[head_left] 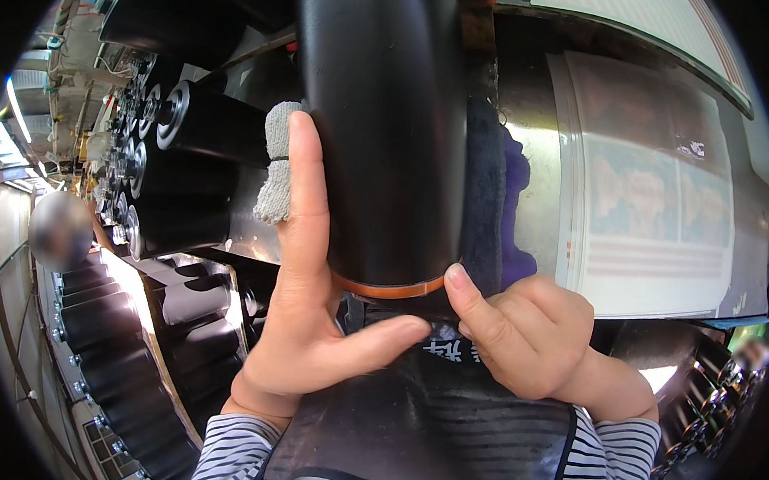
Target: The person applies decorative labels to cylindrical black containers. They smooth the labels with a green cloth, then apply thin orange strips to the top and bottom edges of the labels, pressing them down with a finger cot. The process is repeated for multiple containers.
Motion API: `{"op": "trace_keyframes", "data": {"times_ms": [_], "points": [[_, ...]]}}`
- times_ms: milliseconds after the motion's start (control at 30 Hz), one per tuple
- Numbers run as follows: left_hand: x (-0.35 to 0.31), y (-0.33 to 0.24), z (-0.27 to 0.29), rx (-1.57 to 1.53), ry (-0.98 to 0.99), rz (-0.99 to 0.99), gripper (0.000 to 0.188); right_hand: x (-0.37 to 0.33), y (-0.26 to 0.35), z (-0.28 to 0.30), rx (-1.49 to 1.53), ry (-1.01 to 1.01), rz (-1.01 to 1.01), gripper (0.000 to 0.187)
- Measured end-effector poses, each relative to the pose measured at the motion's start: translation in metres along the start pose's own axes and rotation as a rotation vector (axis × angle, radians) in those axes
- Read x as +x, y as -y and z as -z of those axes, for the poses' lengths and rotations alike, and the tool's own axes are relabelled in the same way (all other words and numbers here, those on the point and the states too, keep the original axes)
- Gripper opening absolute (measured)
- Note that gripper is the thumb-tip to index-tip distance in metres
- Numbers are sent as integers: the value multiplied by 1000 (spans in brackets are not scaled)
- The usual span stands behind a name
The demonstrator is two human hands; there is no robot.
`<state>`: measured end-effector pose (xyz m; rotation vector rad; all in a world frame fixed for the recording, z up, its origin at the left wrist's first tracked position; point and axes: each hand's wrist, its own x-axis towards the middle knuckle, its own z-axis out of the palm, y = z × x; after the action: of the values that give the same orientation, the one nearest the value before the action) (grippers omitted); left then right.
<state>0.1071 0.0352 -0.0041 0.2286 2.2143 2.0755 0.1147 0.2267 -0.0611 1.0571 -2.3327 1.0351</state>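
A large black roller [381,135] lies lengthwise in front of me, its near end edged by an orange band [391,289]. My left hand [300,279] is open, its fingers stretched along the roller's left side and its thumb spread below the near end. At the right end of the orange band, a fingertip of my right hand [527,334] presses on the edge, with the other fingers curled in. What lies under those curled fingers is hidden. Beside my left fingers is a grey knitted bundle [276,165], tied with a dark band.
Several black rollers with metal ends [188,177] lie to the left, and more stand in a rack [109,347] at the lower left. Right of the roller are a dark blue cloth [485,184], a purple cloth [515,212] and plastic-covered printed sheets [648,184]. Blurred people appear at both edges.
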Motion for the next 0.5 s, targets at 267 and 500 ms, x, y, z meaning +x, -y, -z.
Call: {"op": "trace_keyframes", "data": {"times_ms": [267,500], "points": [[2,1,-7,168,-49,3,106,-1,-4,-5,9,-57,19,44],[3,-6,-10,-16,-129,89,110,-2,-8,-13,-25,-152,43,52]]}}
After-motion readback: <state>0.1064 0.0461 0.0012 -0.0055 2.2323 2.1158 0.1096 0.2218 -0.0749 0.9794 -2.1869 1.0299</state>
